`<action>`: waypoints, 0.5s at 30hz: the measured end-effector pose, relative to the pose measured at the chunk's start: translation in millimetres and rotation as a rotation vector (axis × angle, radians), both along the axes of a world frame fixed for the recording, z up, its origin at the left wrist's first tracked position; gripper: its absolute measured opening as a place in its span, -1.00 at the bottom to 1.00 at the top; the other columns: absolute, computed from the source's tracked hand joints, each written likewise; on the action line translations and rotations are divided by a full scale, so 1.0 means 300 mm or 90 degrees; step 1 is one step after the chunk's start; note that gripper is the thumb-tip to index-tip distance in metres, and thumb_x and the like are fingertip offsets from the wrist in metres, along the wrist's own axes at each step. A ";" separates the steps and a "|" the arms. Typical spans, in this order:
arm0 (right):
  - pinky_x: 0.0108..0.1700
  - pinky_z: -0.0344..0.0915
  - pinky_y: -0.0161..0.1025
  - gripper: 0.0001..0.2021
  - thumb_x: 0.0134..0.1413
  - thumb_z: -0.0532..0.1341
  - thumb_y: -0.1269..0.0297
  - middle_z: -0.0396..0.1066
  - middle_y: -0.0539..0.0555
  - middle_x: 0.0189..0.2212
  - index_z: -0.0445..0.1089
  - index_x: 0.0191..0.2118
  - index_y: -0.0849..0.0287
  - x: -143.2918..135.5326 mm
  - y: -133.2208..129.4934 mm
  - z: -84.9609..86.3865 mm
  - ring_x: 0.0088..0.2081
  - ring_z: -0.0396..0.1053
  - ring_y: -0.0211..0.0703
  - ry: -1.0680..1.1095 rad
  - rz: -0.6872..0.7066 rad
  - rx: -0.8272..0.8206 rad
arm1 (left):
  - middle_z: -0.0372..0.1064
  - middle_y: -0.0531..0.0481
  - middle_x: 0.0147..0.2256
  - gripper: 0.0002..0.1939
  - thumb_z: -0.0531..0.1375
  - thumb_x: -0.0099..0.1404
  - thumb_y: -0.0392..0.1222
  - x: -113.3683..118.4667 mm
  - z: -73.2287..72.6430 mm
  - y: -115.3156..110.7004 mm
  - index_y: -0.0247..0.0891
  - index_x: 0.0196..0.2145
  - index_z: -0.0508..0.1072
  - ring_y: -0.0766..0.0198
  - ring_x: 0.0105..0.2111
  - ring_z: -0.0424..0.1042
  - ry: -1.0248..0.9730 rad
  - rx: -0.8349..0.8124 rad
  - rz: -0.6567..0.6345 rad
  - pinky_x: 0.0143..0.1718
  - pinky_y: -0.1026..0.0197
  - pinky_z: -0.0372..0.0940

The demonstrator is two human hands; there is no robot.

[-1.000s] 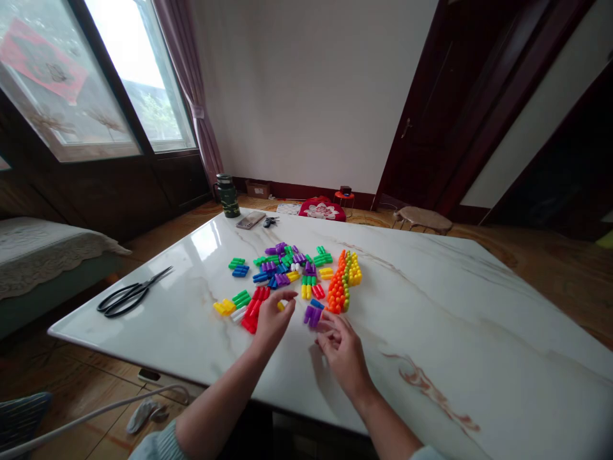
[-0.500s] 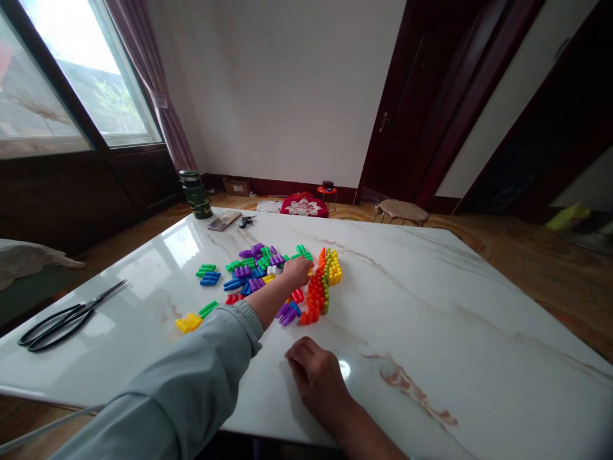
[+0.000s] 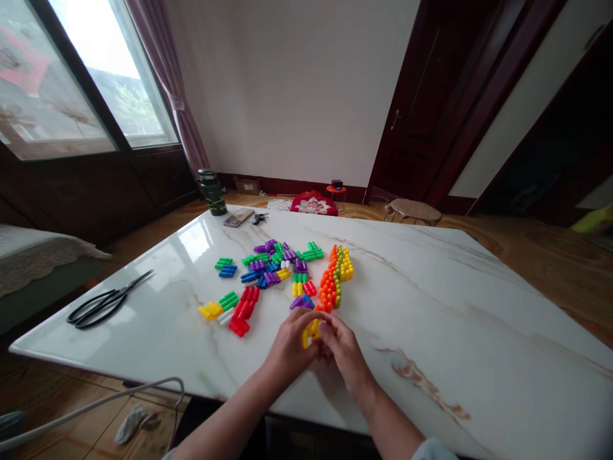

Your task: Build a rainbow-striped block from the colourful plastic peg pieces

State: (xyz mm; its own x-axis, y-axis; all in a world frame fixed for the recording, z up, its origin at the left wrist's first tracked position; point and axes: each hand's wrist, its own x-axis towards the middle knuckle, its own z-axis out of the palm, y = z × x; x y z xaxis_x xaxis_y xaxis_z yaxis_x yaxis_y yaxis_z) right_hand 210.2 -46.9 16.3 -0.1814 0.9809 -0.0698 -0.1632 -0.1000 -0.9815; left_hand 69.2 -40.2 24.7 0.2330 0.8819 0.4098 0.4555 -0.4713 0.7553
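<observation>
left hand (image 3: 291,342) + right hand (image 3: 348,354): grips pinching yellow piece (image 3: 312,329) | toward bench (image 3: 407,306) near edge | risk: crowding knuckles could bump orange cluster (image 3: 328,287)

Glossy, smooth, stone-like tabletop (image 3: 407,281); shiny plastic pieces (image 3: 246,306); soft cloth curtain (image 3: 179,102).

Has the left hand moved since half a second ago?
Yes, toward the person: the left hand was beside the orange cluster; now it is on its near side.
</observation>
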 end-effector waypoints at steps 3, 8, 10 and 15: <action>-0.56 0.20 -0.37 -0.56 -0.04 0.31 0.01 0.38 -0.01 -0.46 0.38 -0.10 0.19 -0.005 -0.004 -0.019 -0.56 0.25 -0.30 -0.080 0.008 0.048 | 0.36 -0.05 -0.07 -0.34 0.12 -0.02 -0.56 0.012 -0.040 -0.064 -0.11 0.03 0.37 0.20 -0.09 0.39 -0.042 0.013 -0.008 -0.05 0.16 0.34; -0.51 0.27 -0.33 -0.66 0.02 0.23 0.10 0.41 -0.01 -0.45 0.38 -0.11 0.16 0.009 -0.016 -0.013 -0.54 0.28 -0.25 -0.218 -0.025 0.117 | 0.29 -0.09 0.01 -0.40 0.10 0.14 -0.47 -0.060 -0.054 -0.069 -0.08 0.12 0.28 0.21 -0.06 0.37 0.003 0.029 -0.056 0.00 0.12 0.33; -0.42 0.31 -0.30 -0.71 0.04 0.21 0.15 0.43 0.00 -0.42 0.37 -0.12 0.16 0.032 -0.021 -0.003 -0.50 0.32 -0.22 -0.295 -0.055 0.154 | 0.28 -0.12 0.01 -0.52 0.03 0.24 -0.42 -0.124 -0.063 -0.057 -0.10 0.08 0.32 0.20 -0.03 0.35 0.051 0.039 -0.031 0.01 0.11 0.33; -0.24 0.32 -0.18 -0.76 -0.05 0.27 0.19 0.46 0.04 -0.37 0.41 -0.20 0.10 0.110 -0.023 0.007 -0.33 0.39 -0.07 -0.536 -0.128 0.237 | 0.32 -0.16 -0.05 -0.66 -0.02 0.33 -0.31 -0.248 -0.084 -0.019 -0.14 -0.01 0.40 0.10 -0.03 0.34 0.185 0.030 0.063 0.00 0.01 0.32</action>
